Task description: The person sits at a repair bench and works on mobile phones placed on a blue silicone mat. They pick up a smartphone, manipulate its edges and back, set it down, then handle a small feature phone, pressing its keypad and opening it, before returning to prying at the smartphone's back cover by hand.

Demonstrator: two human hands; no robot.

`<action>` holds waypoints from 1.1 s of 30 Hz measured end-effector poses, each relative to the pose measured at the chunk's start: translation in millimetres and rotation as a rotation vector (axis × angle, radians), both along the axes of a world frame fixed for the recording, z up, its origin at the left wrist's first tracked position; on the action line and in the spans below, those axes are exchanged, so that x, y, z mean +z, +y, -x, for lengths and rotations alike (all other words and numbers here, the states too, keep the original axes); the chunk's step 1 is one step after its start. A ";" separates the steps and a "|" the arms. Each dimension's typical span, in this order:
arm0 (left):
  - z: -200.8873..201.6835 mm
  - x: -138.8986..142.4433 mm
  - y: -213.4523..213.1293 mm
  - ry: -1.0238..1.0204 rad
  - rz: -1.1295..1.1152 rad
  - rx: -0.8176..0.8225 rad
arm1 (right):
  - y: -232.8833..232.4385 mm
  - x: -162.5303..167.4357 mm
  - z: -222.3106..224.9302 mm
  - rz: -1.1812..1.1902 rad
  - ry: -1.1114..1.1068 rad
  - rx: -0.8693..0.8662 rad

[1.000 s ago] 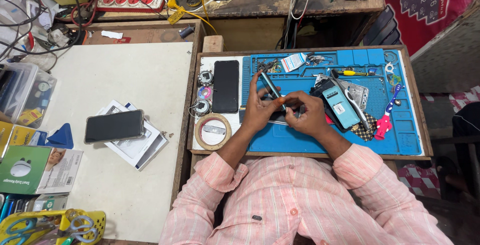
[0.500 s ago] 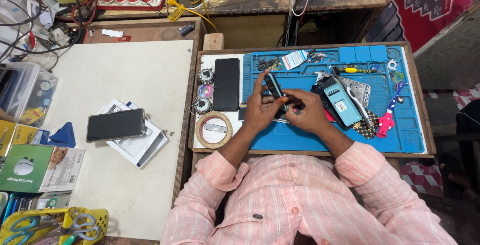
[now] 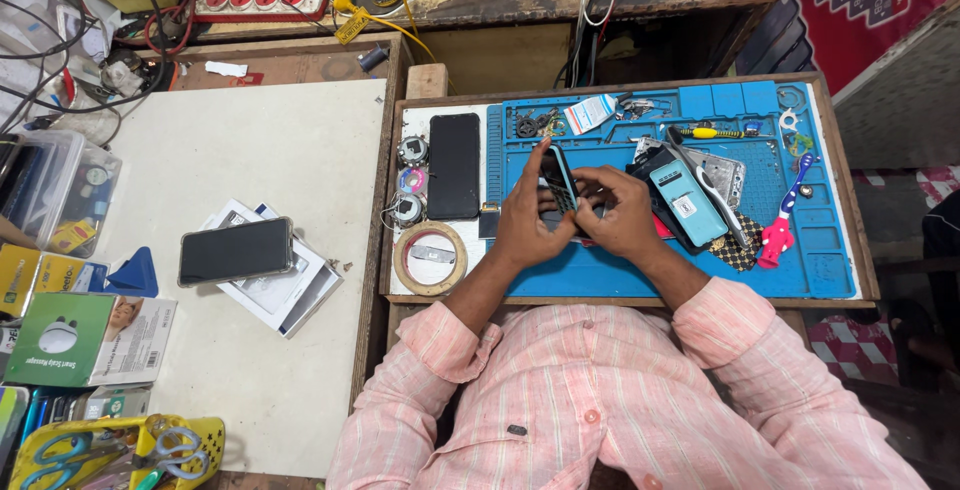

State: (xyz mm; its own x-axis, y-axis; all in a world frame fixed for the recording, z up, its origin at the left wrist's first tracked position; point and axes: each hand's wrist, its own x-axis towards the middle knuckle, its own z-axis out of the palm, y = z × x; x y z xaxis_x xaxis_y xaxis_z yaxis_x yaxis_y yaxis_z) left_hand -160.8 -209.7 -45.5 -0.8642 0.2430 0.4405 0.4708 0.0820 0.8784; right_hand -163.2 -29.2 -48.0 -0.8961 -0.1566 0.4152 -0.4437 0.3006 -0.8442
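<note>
My left hand (image 3: 530, 220) and my right hand (image 3: 620, 215) meet over a blue work mat (image 3: 620, 270) and together hold a small dark phone part (image 3: 560, 178), tilted up on its edge between the fingers. Just right of my right hand lies an opened phone with a teal back (image 3: 685, 200). A black phone (image 3: 454, 166) lies flat on the left of the tray, beside my left hand. Both arms wear pink striped sleeves.
A roll of tape (image 3: 429, 256) and small round spools (image 3: 410, 182) sit left of the mat. A yellow screwdriver (image 3: 705, 133), a glue tube (image 3: 588, 112) and a pink tool (image 3: 780, 230) lie on the mat. Another dark phone (image 3: 236, 251) rests on papers on the white table (image 3: 250, 150).
The part in my hands has been raised and tipped up on edge. My hands stay in the same place over the mat.
</note>
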 end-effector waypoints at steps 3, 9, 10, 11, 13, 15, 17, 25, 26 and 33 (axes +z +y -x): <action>-1.4 2.2 2.6 0.048 0.126 0.076 | 1.0 -2.8 2.0 0.023 -0.008 -0.003; -8.4 -2.9 3.5 0.076 0.153 0.105 | -0.7 -7.5 -6.5 0.018 0.021 0.000; -9.7 -4.5 3.0 0.090 0.142 0.099 | -1.2 -7.5 -8.4 0.029 0.021 0.002; -10.3 -6.0 2.6 0.105 0.144 0.081 | -1.2 -7.0 -9.5 0.039 0.022 0.004; -10.4 -8.4 2.4 0.135 0.149 0.046 | -0.8 -5.0 -10.4 0.044 0.073 -0.002; -9.2 -9.9 3.2 0.119 0.175 0.042 | -0.1 -2.5 -9.9 0.042 0.107 -0.005; -7.7 -10.6 4.3 0.110 0.171 0.028 | 0.5 -0.4 -9.0 0.034 0.128 -0.007; -0.4 -9.8 6.2 0.090 0.080 -0.003 | 4.0 -0.4 -4.8 -0.044 0.118 -0.007; 0.3 -9.5 6.7 0.115 0.073 -0.003 | 4.5 -0.5 -4.5 -0.044 0.104 -0.007; -3.5 -6.6 8.2 0.129 0.132 0.010 | 4.0 4.4 -6.2 -0.041 0.183 -0.047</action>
State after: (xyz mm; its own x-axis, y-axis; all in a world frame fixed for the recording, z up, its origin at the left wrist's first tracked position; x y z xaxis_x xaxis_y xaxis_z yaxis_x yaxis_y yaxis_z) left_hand -157.3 -201.5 -52.1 -0.8054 0.2973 0.5128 0.5774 0.1976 0.7922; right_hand -157.0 -25.2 -43.6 -0.8130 -0.1363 0.5661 -0.5733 0.3572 -0.7374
